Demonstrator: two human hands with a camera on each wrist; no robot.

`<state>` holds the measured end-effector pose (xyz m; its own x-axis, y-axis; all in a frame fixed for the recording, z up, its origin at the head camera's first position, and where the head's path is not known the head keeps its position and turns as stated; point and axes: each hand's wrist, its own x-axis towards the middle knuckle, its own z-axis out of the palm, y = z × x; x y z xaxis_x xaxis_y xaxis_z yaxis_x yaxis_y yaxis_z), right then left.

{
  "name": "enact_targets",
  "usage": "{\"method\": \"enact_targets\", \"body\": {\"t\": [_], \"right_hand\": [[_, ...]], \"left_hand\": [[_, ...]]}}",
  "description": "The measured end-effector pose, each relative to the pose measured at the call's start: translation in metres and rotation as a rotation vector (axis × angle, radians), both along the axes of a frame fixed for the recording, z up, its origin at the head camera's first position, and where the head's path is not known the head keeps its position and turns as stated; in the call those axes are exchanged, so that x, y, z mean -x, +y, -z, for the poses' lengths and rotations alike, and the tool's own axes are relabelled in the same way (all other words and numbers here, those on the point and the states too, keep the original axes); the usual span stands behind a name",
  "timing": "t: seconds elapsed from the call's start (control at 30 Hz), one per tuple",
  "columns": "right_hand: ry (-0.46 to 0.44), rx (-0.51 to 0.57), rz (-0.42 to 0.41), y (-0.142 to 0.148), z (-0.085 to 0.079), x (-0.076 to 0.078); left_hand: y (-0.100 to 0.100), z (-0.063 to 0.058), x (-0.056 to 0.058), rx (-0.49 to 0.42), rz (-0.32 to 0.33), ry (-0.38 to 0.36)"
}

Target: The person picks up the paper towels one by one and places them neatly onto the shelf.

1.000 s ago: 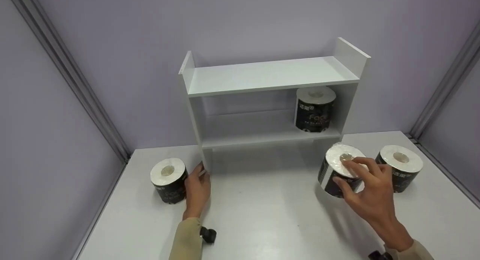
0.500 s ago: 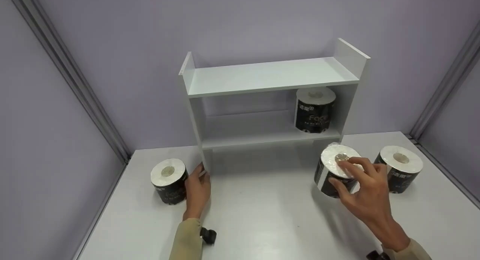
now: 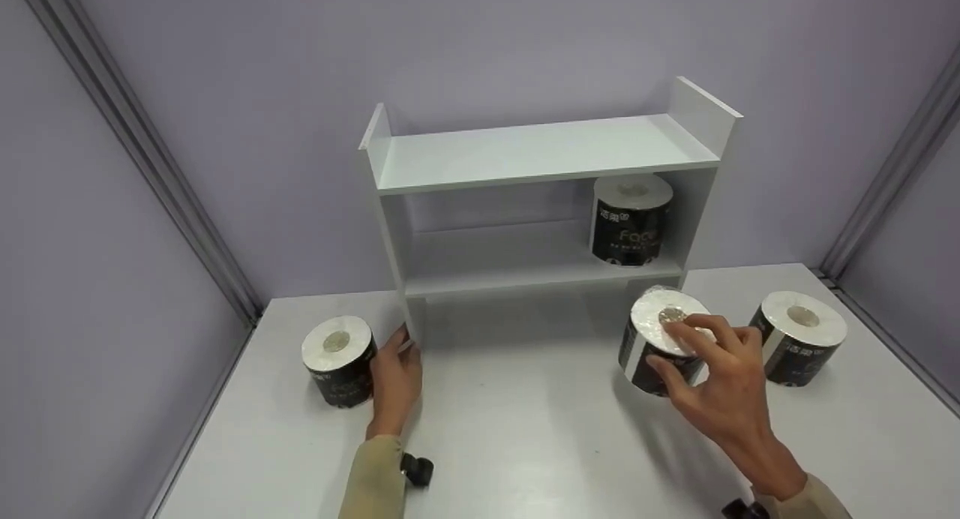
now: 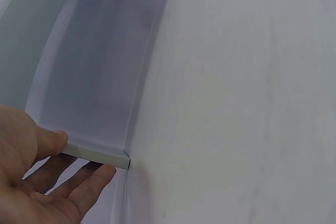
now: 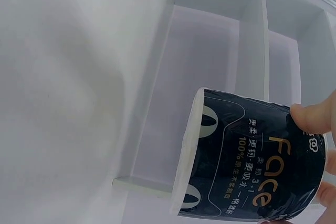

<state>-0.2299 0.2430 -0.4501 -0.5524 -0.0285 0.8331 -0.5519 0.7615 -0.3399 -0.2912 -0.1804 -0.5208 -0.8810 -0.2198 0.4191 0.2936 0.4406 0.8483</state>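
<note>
Paper roll (image 5: pixel 247 156) in pinch of right hand (image 3: pixel 721 380), well apart from left hand (image 3: pixel 396 380) with grip on shelf (image 3: pixel 547 153)

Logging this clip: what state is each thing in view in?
Shelf unit: upright on the table
Left hand: gripping the unit's left side panel
Held roll: wrapped, tilted, off the table
Right hand: holding that roll
Shelved roll: wrapped, upright
Left table roll: wrapped, upright
Right table roll: wrapped, upright
</note>
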Motion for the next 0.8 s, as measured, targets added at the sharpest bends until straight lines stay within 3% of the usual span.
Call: {"method": "enact_targets", "body": {"t": [0.8], "right_hand": [[0.020,0.003,-0.021,-0.015,0.001,0.004]], "left_hand": [[0.000,0.000,-0.001,0.022,-0.010,0.019]]}}
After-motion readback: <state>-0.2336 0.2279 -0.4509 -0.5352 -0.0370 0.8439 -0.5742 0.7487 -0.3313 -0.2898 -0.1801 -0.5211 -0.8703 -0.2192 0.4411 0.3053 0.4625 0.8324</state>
